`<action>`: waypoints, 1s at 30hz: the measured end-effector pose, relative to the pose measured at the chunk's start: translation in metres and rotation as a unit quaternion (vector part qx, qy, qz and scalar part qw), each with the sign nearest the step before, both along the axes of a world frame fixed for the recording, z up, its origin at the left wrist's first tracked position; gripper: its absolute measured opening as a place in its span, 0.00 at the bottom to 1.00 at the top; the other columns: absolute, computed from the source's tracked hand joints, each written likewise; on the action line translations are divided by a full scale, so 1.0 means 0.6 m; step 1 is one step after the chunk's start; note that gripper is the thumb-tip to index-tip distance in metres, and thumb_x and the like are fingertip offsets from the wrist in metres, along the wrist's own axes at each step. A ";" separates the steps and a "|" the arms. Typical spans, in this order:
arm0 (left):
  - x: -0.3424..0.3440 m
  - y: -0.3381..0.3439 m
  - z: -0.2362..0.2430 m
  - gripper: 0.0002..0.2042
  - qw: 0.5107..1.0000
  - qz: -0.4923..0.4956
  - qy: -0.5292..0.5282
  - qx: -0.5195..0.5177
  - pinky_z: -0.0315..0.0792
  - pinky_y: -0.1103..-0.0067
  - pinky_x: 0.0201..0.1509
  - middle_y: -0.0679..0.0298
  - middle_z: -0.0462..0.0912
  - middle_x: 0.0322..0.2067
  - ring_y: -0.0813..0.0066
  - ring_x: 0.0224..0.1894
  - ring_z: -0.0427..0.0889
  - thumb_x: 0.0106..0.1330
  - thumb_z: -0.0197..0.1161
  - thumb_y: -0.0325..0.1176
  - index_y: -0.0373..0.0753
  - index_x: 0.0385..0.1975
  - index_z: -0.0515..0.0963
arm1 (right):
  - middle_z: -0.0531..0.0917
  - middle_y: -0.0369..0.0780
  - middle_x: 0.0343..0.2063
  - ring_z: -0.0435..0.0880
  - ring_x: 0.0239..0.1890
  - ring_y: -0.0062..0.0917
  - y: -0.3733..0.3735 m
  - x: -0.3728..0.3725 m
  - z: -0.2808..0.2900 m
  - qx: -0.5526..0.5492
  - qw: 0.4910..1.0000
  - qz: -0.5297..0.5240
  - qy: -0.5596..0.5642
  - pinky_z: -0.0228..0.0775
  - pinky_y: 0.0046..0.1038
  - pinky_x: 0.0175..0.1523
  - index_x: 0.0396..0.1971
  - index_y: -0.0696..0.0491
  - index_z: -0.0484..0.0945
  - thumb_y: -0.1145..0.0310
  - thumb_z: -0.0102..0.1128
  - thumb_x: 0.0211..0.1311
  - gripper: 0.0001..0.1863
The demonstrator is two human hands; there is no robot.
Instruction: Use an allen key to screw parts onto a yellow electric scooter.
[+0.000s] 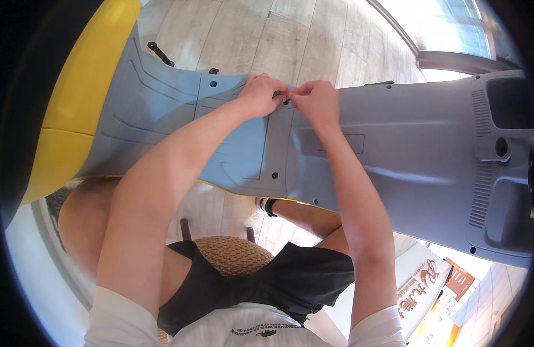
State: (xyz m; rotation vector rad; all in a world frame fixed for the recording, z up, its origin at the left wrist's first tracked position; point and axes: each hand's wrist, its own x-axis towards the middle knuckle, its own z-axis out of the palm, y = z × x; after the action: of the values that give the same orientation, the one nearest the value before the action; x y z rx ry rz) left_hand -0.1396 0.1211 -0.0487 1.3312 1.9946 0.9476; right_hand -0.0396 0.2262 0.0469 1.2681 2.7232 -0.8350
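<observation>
My left hand [261, 95] is on the far edge of a scooter's blue-grey floorboard [232, 147], fingers bent at a small dark fastener [286, 102]. My right hand [316, 101] meets it from the right, thumb and index finger closed at the same spot beside the grey front panel [411, 133]. My fingertips partly hide the fastener and whatever either hand may grip there. Other dark fasteners [275, 175] sit in the panels.
A yellow body panel [76, 98] and black footpegs [160, 54] are at the left. A wooden-look floor [238, 29] shows beyond the scooter. A woven stool [232, 251] is under me. A white box [382, 277] stands lower right, a glass door [458, 34] upper right.
</observation>
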 end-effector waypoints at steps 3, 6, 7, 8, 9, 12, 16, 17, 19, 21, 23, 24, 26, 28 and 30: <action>-0.001 -0.003 -0.004 0.10 1.000 0.004 0.016 0.009 0.64 0.66 0.60 0.69 0.85 0.44 0.64 0.54 0.76 0.63 0.65 0.37 0.49 0.42 0.84 | 0.84 0.44 0.17 0.86 0.22 0.31 -0.021 -0.002 0.005 -0.047 0.997 -0.048 0.026 0.77 0.29 0.33 0.22 0.57 0.87 0.71 0.68 0.42 0.06; -0.006 -0.001 -0.007 0.09 1.000 -0.004 0.011 0.006 0.64 0.66 0.60 0.69 0.85 0.45 0.65 0.53 0.76 0.61 0.66 0.38 0.50 0.41 0.85 | 0.84 0.43 0.16 0.85 0.21 0.29 -0.021 -0.004 0.000 -0.042 0.997 -0.050 0.033 0.77 0.27 0.33 0.21 0.59 0.87 0.72 0.67 0.44 0.06; -0.005 0.000 -0.006 0.09 1.000 -0.003 0.010 0.007 0.64 0.66 0.60 0.69 0.85 0.45 0.65 0.53 0.76 0.61 0.66 0.38 0.50 0.41 0.85 | 0.84 0.43 0.16 0.85 0.21 0.29 -0.020 -0.002 0.000 -0.041 0.997 -0.049 0.032 0.77 0.27 0.33 0.21 0.59 0.87 0.72 0.67 0.44 0.06; -0.003 0.002 -0.004 0.09 1.000 -0.007 -0.006 0.007 0.64 0.67 0.60 0.70 0.85 0.44 0.65 0.53 0.76 0.61 0.66 0.38 0.51 0.41 0.86 | 0.84 0.44 0.16 0.85 0.21 0.29 -0.018 0.001 0.003 -0.037 0.996 -0.077 0.036 0.77 0.27 0.33 0.22 0.59 0.87 0.73 0.67 0.44 0.05; -0.002 0.004 -0.003 0.09 1.000 -0.011 -0.022 0.008 0.64 0.67 0.59 0.71 0.85 0.43 0.66 0.53 0.76 0.60 0.67 0.38 0.52 0.40 0.86 | 0.84 0.44 0.16 0.85 0.21 0.29 -0.017 0.003 0.005 -0.033 0.993 -0.104 0.041 0.77 0.27 0.33 0.23 0.59 0.87 0.73 0.67 0.45 0.05; -0.002 0.002 -0.009 0.09 1.000 0.012 -0.026 0.011 0.63 0.68 0.60 0.73 0.85 0.40 0.67 0.53 0.75 0.59 0.69 0.40 0.53 0.39 0.87 | 0.85 0.46 0.19 0.86 0.23 0.32 -0.036 0.000 0.007 -0.057 0.986 -0.144 0.059 0.78 0.28 0.35 0.24 0.58 0.87 0.74 0.68 0.47 0.04; 0.005 0.000 -0.011 0.09 1.000 0.015 0.020 0.012 0.62 0.69 0.60 0.74 0.85 0.38 0.69 0.52 0.74 0.59 0.69 0.43 0.54 0.38 0.87 | 0.86 0.46 0.24 0.87 0.30 0.37 -0.026 0.006 0.018 0.043 0.999 -0.024 0.009 0.78 0.33 0.40 0.26 0.56 0.88 0.71 0.69 0.50 0.05; 0.007 0.001 0.001 0.09 1.000 0.005 0.016 0.010 0.62 0.69 0.61 0.74 0.85 0.38 0.69 0.52 0.74 0.59 0.69 0.43 0.54 0.38 0.87 | 0.86 0.47 0.27 0.86 0.34 0.38 0.003 0.011 0.025 0.061 0.993 0.095 -0.045 0.78 0.35 0.42 0.28 0.55 0.87 0.69 0.69 0.51 0.06; 0.014 0.004 0.012 0.09 1.000 -0.006 0.006 0.011 0.62 0.70 0.61 0.74 0.85 0.39 0.70 0.52 0.74 0.59 0.69 0.44 0.54 0.37 0.87 | 0.86 0.47 0.29 0.86 0.37 0.40 0.031 0.014 0.035 0.078 0.968 0.213 -0.104 0.77 0.37 0.44 0.29 0.55 0.87 0.67 0.69 0.53 0.08; 0.011 -0.005 0.009 0.08 1.000 0.003 0.012 0.008 0.62 0.69 0.61 0.74 0.85 0.38 0.70 0.51 0.74 0.61 0.68 0.43 0.54 0.37 0.87 | 0.86 0.46 0.32 0.86 0.40 0.40 0.029 -0.007 0.051 0.134 0.918 0.296 -0.229 0.77 0.39 0.45 0.32 0.54 0.85 0.64 0.68 0.54 0.10; 0.012 -0.006 0.005 0.08 1.000 0.010 0.018 0.015 0.62 0.69 0.61 0.74 0.85 0.38 0.70 0.51 0.74 0.61 0.67 0.43 0.54 0.37 0.88 | 0.86 0.46 0.33 0.86 0.40 0.39 0.014 -0.035 0.071 0.144 0.888 0.316 -0.302 0.77 0.38 0.45 0.32 0.54 0.85 0.65 0.67 0.55 0.09; 0.012 -0.007 0.002 0.08 0.999 0.015 0.026 0.023 0.62 0.69 0.61 0.74 0.85 0.37 0.69 0.50 0.75 0.62 0.67 0.44 0.53 0.36 0.88 | 0.86 0.45 0.33 0.86 0.40 0.39 0.009 -0.045 0.075 0.155 0.853 0.332 -0.370 0.78 0.37 0.45 0.32 0.53 0.85 0.65 0.67 0.55 0.08; 0.017 -0.003 0.004 0.08 0.999 0.008 0.028 0.019 0.62 0.69 0.60 0.74 0.85 0.37 0.69 0.50 0.75 0.62 0.67 0.44 0.53 0.36 0.87 | 0.86 0.44 0.33 0.86 0.40 0.38 0.011 -0.042 0.063 0.168 0.826 0.374 -0.387 0.78 0.37 0.44 0.32 0.53 0.85 0.66 0.66 0.56 0.07; 0.019 -0.001 0.007 0.08 0.999 0.000 0.030 0.016 0.62 0.69 0.60 0.74 0.84 0.36 0.69 0.50 0.75 0.62 0.66 0.44 0.53 0.36 0.87 | 0.87 0.44 0.32 0.86 0.40 0.38 0.016 -0.045 0.056 0.182 0.796 0.413 -0.403 0.78 0.37 0.44 0.31 0.52 0.85 0.67 0.65 0.57 0.06; 0.019 -0.001 0.006 0.08 0.999 0.020 0.044 0.021 0.62 0.69 0.60 0.74 0.84 0.36 0.69 0.50 0.75 0.62 0.66 0.45 0.53 0.37 0.87 | 0.86 0.42 0.30 0.86 0.40 0.37 0.013 -0.057 0.065 0.194 0.778 0.459 -0.382 0.78 0.36 0.44 0.28 0.51 0.85 0.71 0.62 0.56 0.04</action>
State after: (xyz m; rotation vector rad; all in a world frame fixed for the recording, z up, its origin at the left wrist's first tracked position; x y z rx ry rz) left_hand -0.1280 0.1206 -0.0453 1.3817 2.0857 0.9703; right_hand -0.0740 0.2339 0.0856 0.0521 2.3252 0.3114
